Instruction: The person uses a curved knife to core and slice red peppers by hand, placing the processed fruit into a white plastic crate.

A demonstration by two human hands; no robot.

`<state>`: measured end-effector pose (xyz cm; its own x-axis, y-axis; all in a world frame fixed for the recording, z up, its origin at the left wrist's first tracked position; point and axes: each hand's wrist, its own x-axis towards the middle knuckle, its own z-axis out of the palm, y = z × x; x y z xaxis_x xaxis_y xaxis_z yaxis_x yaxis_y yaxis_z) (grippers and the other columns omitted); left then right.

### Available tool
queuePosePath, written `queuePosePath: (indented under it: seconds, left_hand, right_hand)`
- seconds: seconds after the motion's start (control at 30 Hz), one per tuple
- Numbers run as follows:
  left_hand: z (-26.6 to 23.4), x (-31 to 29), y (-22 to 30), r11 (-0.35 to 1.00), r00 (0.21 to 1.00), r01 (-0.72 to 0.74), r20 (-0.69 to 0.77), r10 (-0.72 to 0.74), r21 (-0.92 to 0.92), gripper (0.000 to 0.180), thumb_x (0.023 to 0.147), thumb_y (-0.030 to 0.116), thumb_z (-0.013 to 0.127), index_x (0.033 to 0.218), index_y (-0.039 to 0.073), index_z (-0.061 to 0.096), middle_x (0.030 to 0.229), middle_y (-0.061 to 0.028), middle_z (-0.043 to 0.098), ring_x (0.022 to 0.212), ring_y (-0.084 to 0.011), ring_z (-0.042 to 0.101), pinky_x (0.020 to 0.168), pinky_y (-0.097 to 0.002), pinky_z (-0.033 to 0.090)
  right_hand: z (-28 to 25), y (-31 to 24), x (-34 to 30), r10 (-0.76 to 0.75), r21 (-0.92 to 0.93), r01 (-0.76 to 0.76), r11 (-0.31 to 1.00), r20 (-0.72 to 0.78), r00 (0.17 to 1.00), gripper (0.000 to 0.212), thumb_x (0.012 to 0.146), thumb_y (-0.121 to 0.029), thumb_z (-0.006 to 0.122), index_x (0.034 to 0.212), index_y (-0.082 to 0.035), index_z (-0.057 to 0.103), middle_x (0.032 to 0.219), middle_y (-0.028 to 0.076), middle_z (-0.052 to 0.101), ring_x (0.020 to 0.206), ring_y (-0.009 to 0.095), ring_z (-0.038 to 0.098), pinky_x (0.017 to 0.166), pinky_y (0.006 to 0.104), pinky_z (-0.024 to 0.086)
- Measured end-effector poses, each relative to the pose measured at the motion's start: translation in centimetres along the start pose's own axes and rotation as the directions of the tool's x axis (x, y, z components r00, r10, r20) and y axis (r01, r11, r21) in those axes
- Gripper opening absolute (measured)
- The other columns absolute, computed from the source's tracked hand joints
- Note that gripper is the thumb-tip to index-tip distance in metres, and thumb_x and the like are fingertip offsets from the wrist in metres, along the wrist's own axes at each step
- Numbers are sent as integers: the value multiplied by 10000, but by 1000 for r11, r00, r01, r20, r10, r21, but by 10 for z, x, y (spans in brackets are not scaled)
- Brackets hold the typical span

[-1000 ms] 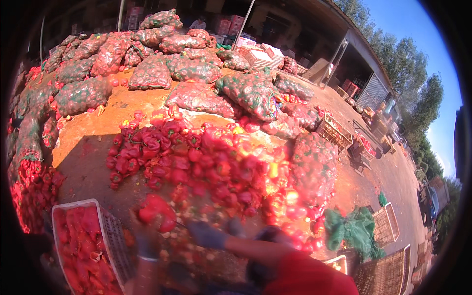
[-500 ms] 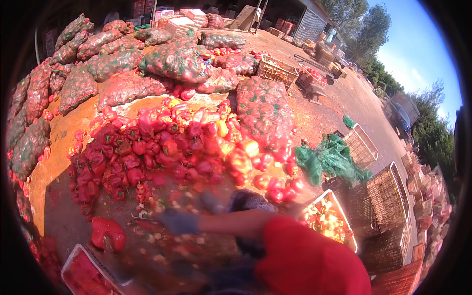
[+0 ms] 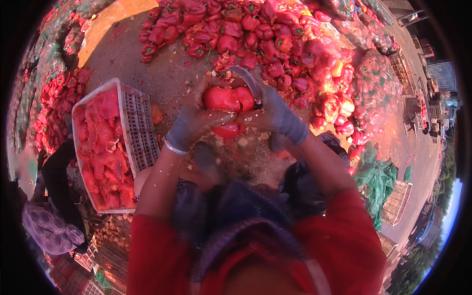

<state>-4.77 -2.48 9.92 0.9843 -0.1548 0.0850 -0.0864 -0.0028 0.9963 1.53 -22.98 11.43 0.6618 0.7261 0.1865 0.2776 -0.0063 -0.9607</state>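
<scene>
Reaching forward from short red sleeves, two forearms are held over the lap, the left wrist being ringed by a pale, shiny band. Just beyond, a glossy, plump red bell pepper is held between both hands, above the littered ground. By the left hand, in a grey-blue cuffed glove, the pepper is cupped from the side, the fingers half curled around it and the thumb laid across its near face. The right hand, gloved alike, is closed more tightly: a knife with a curved metal blade is held in it, the handle hidden, while the thumb is pressed to the pepper's near side. The blade is arched past the pepper's far right side; whether it is touching cannot be told. Below the thumbs another red portion is seen, and whether it is joined to the pepper cannot be told.

To the left, a white slatted plastic crate is filled with flattened red pepper pieces. Farther off, a broad heap of whole red peppers is spread, flanked on the right by a bulging mesh sack and crumpled green netting.
</scene>
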Motion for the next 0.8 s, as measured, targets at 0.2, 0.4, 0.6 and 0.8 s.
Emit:
queuePosePath:
  seconds: [0.2,0.4,0.6,0.8]
  left_hand:
    - [1,-9,-2,996,997,-49,-63,44,-76,543,716,94,805,1176,62,521,1186,-63,547,1142,-156,518,1000,-333,428]
    - [-4,-16,15,886,989,17,-120,-82,-463,489,749,71,757,1177,51,522,1148,-66,563,1070,-150,548,962,-332,451]
    - [-3,-8,1,805,951,4,-246,-186,-593,401,837,91,710,1186,22,525,1099,-68,586,1027,-142,584,897,-301,497]
    - [-17,-18,-18,772,901,-110,-391,-188,-626,411,856,92,711,1211,38,512,1079,-77,625,964,-174,650,863,-321,551]
  right_hand:
    - [-7,-13,-7,177,5,-177,984,-73,982,752,711,-31,769,1387,-61,444,1115,66,648,1021,141,598,918,315,480]
    - [-13,-23,-3,316,138,-300,944,-108,943,509,751,-127,694,1222,-13,538,1129,60,582,1001,135,552,896,298,450]
    - [-4,-13,6,266,141,-244,959,-167,949,567,751,-46,721,1273,-34,501,1148,38,556,1003,112,538,856,276,472]
    - [34,-21,28,-23,-162,-14,987,-224,974,642,748,25,739,1327,-30,467,1153,51,569,1059,132,546,892,279,477]
